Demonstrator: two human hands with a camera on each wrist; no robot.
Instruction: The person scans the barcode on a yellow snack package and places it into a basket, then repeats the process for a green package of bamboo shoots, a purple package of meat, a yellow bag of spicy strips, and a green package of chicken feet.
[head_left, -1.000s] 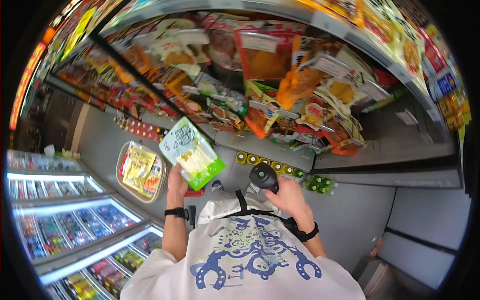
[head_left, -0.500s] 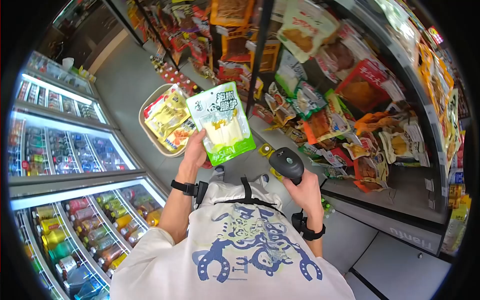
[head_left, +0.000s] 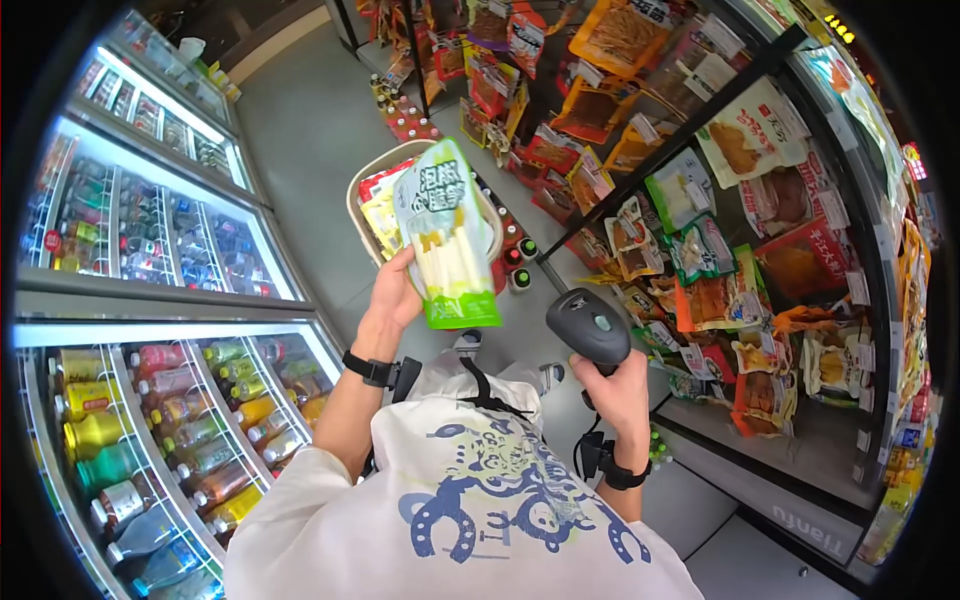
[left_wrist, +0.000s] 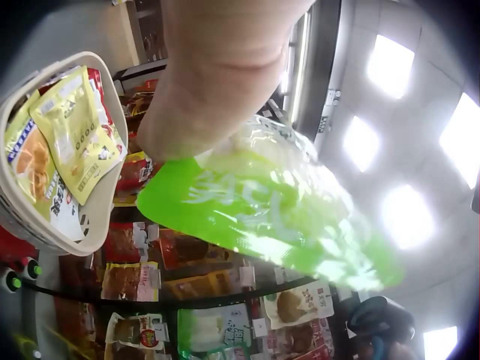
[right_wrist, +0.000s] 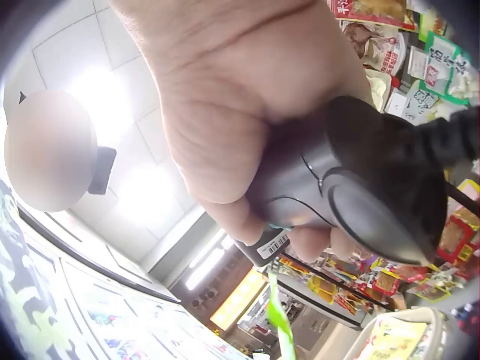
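My left hand (head_left: 397, 290) grips a green and white pouch of pickled bamboo shoots (head_left: 450, 235) by its lower left edge, thumb over the front. The pouch stands face toward me, with pale strips showing through its clear window. In the left wrist view, its green bottom end (left_wrist: 232, 199) spreads below the hand. A black handheld barcode scanner (head_left: 588, 325) is in my right hand (head_left: 618, 392), whose fingers wrap its handle, as the right wrist view shows. Its rounded head points forward, to the right of the pouch and apart from it.
Beyond the pouch, a beige basket (head_left: 354, 205) holding several snack packs is partly hidden. Red drink bottles (head_left: 512, 255) stand on the floor beside it. Lit drink coolers (head_left: 165, 310) line the left side. Racks hung with snack packs (head_left: 745, 210) fill the right.
My view has turned left, so basket and racks shift rightward. The pouch has moved right in view and now overlaps the basket. The scanner has also shifted right, still in my right hand.
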